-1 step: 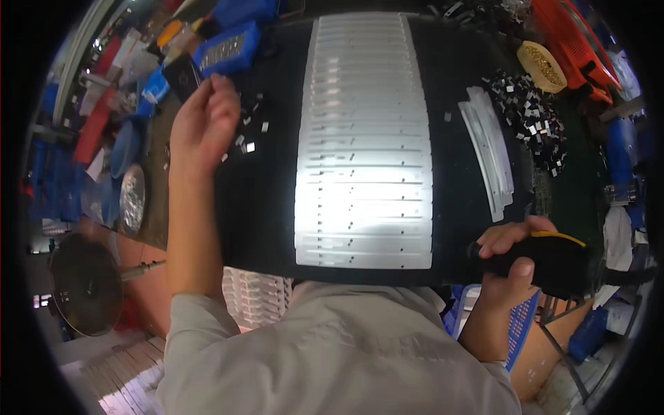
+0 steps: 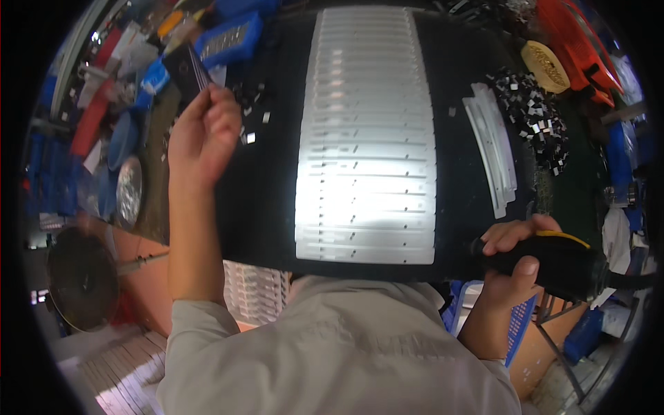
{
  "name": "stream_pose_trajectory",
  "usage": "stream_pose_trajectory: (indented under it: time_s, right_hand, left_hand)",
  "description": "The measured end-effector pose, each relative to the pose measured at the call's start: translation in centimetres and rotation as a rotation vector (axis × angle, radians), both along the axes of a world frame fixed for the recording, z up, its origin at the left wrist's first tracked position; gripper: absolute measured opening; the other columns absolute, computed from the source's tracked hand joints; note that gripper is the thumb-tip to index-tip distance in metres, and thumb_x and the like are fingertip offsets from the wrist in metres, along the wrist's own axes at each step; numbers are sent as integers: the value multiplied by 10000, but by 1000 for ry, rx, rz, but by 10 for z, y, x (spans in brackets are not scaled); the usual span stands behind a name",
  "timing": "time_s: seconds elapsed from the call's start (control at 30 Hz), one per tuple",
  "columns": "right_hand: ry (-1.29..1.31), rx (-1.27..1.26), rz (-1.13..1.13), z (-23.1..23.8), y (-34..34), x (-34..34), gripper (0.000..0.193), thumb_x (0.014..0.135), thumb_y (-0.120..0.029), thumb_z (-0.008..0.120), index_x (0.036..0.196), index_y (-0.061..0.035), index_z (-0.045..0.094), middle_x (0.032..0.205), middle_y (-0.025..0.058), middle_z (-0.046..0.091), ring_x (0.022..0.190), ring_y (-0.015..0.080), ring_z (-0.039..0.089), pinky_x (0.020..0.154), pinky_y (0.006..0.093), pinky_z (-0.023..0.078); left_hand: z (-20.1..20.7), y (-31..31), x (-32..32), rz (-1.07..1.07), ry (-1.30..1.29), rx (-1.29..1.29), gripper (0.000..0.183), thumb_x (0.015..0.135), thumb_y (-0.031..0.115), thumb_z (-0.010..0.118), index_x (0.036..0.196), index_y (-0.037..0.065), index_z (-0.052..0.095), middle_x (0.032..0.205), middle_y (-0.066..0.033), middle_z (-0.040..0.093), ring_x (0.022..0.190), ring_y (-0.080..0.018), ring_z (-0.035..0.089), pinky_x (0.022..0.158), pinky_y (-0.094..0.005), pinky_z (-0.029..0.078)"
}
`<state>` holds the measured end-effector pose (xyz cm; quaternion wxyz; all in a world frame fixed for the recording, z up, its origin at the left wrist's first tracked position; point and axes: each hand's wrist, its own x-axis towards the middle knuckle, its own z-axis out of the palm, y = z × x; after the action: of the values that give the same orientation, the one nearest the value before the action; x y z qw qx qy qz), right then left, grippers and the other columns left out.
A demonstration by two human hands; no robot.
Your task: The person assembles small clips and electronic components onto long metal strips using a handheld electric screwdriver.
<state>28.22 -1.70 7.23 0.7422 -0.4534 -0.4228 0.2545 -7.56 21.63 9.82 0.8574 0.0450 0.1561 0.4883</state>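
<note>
My left hand is raised over the left part of the black work surface, its fingers curled and pressed together. What they pinch, if anything, I cannot make out. A dark flat piece with light stripes along one edge shows just beyond the fingertips; whether they touch it is unclear. My right hand grips a black power tool with a yellow stripe and a cord at the near right edge. Between my hands, long whitish strips with small holes lie side by side in a tall column.
Several loose strips lie right of the column, beside a heap of small black-and-white pieces. A yellow tray and an orange basket stand far right. A blue bin holds small parts at far left. A round fan stands lower left.
My left hand has shifted slightly toward me, showing more of the dark flat piece beyond it. My right hand still grips the power tool in nearly the same place.
</note>
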Motion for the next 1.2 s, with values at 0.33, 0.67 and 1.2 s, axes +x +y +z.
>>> stream_pose_trajectory:
  time_s: [0.33, 0.67, 1.2]
  right_hand:
    - [103, 245, 333, 56, 15, -32, 575, 859, -349, 638, 1232, 49, 458, 765, 39, 505, 604, 131, 499, 653, 290, 405]
    - [420, 254, 750, 55, 12, -80, 623, 915, -426, 597, 1338, -4, 420, 841, 59, 559, 624, 187, 564, 608, 343, 462]
    - [488, 236, 711, 60, 6, -103, 478, 878, -316, 639, 1178, 5, 452, 750, 34, 552, 552, 156, 567, 578, 296, 483]
  left_hand:
    - [-55, -216, 3, -4, 209, -262, 237, 1017, 231, 435, 865, 61, 501, 773, -23, 486, 580, -73, 376, 480, -227, 322]
    - [-67, -235, 39, -369, 108, -121, 181, 956, 154, 588, 1032, -5, 630, 817, -5, 554, 616, -47, 401, 527, -193, 332]
    - [-82, -237, 49, -392, -72, -228, 244, 963, 108, 552, 1187, 50, 627, 972, -45, 655, 643, -47, 432, 562, -199, 380]
